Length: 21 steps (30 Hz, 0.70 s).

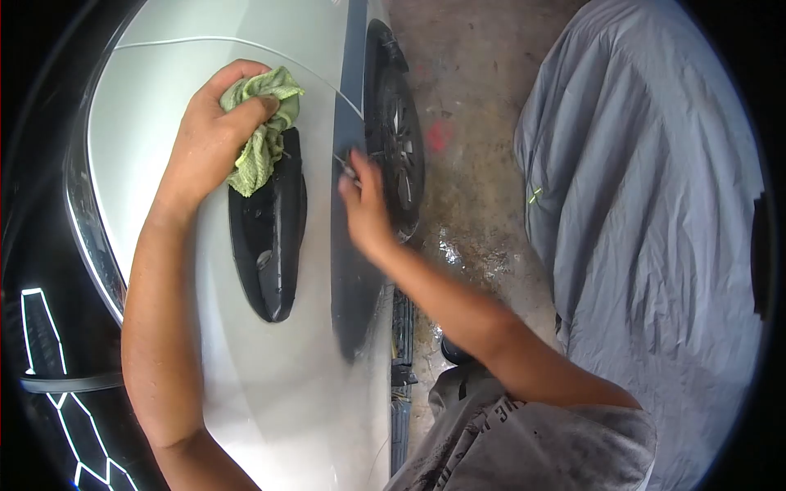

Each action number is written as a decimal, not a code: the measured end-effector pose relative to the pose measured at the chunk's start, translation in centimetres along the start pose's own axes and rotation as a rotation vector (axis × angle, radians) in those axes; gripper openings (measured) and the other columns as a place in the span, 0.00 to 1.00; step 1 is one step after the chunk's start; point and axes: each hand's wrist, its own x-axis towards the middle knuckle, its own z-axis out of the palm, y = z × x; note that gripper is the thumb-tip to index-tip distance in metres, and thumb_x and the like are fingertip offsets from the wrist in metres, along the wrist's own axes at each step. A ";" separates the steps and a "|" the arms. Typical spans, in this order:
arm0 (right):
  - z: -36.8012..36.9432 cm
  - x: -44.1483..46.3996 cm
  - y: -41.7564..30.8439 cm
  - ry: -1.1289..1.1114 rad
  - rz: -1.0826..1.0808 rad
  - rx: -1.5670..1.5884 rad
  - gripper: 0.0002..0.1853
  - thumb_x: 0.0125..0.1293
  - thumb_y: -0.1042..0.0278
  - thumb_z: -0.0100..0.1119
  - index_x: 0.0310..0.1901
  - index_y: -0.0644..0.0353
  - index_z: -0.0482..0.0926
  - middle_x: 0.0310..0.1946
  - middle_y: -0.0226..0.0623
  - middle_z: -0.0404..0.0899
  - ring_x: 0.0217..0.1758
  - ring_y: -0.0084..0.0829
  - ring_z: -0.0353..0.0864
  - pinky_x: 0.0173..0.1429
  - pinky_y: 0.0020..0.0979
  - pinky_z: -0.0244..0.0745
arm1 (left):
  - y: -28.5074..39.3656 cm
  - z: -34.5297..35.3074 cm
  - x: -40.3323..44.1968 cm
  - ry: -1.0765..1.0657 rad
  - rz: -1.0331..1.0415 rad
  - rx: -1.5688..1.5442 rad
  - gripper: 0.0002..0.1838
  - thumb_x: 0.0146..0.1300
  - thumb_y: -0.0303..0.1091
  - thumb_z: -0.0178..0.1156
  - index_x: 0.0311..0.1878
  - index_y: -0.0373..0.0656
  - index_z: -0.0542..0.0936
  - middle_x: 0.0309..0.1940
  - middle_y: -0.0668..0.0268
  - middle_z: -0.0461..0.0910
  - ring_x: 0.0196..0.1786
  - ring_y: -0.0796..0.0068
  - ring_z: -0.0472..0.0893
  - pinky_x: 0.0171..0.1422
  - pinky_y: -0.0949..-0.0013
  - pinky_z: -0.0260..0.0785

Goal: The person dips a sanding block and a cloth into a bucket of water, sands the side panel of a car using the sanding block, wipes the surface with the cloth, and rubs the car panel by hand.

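With the dial centred on my feed, I have the left hand (211, 139) up at 10 o'clock, clenched around a bunched green cloth (260, 168). The cloth sits between thumb and fingers and spreads from about 2 to 5 o'clock of that hand, its crumpled top puffing out past the thumb and its loose lower end hanging below. That lower end overlaps the upper part of a long black fitting (270, 295) in the car's pale body (278, 368); I can't tell from here whether the cloth is pressed against it. The fitting runs down from the cloth toward 6 o'clock.

The right hand (367, 204) is just off the middle of my view toward 11 o'clock, which puts it at 4 o'clock from the cloth and well apart from it. Its thumb and fingers are pinched on a slim object (350, 170), too small and blurred for me to name. That hand is in front of the edge of a dark grey band (350, 278) on the bodywork; I can't make out whether it touches.

I see a wheel (401, 155) at 12 o'clock, stained floor (471, 106) at 1, a draped grey cover (655, 221) at 3, and the person's grey shirt (540, 446) at 5.
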 end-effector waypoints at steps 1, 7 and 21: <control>0.1 -4.3 -0.2 -0.029 -0.058 -0.090 0.29 0.78 0.72 0.54 0.78 0.63 0.62 0.75 0.51 0.62 0.80 0.47 0.62 0.83 0.43 0.57 | 0.1 0.0 -0.1 -0.006 -0.005 -0.023 0.16 0.65 0.32 0.62 0.55 0.41 0.81 0.36 0.65 0.84 0.38 0.78 0.82 0.47 0.72 0.76; 0.1 0.1 1.6 0.013 -0.039 -0.067 0.28 0.80 0.68 0.53 0.77 0.63 0.62 0.75 0.51 0.61 0.80 0.47 0.62 0.81 0.42 0.59 | -0.2 0.4 -0.2 0.027 -0.009 -0.058 0.15 0.66 0.31 0.63 0.55 0.41 0.81 0.38 0.67 0.84 0.39 0.78 0.82 0.48 0.73 0.76; -0.3 6.3 2.2 0.051 0.014 -0.076 0.29 0.79 0.65 0.55 0.77 0.62 0.64 0.75 0.52 0.63 0.79 0.48 0.63 0.82 0.42 0.57 | 0.8 0.4 -0.1 0.049 -0.032 -0.028 0.18 0.64 0.31 0.64 0.57 0.39 0.80 0.41 0.65 0.85 0.44 0.75 0.83 0.54 0.71 0.76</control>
